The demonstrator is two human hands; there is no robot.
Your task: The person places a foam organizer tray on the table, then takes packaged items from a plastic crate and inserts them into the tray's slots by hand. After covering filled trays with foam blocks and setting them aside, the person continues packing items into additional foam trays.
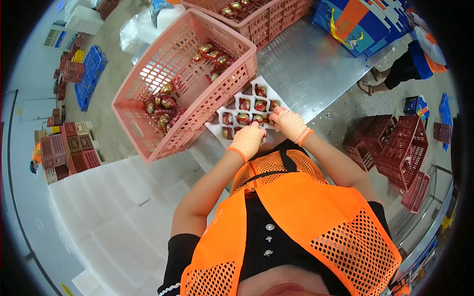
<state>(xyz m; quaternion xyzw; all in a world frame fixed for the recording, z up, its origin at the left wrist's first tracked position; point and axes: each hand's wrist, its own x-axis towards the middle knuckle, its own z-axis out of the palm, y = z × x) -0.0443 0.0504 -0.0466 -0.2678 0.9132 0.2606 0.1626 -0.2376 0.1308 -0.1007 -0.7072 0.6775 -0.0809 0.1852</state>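
A white foam tray (pixel 215 129) with square pockets lies on the metal table in front of me. Several red-and-gold wrapped round items (pixel 260 105) sit in its pockets. My left hand (pixel 248 140), in a pale orange-striped glove, is at the tray's near edge, its fingertips bent down over the pockets. Gloved the same way, my right hand (pixel 289 124) rests at the tray's right corner, fingers curled beside an item. What either set of fingertips holds, if anything, is hidden. Left of the tray stands a tilted pink crate (pixel 143 129) with more wrapped items (pixel 165 102) inside.
Another pink crate (pixel 276 24) stands behind. Blue-and-orange boxes (pixel 345 24) are on the far end of the metal table (pixel 308 74). White foam blocks (pixel 123 207) lie at left. Dark red crates (pixel 402 153) stand on the floor at right, near a person (pixel 412 61).
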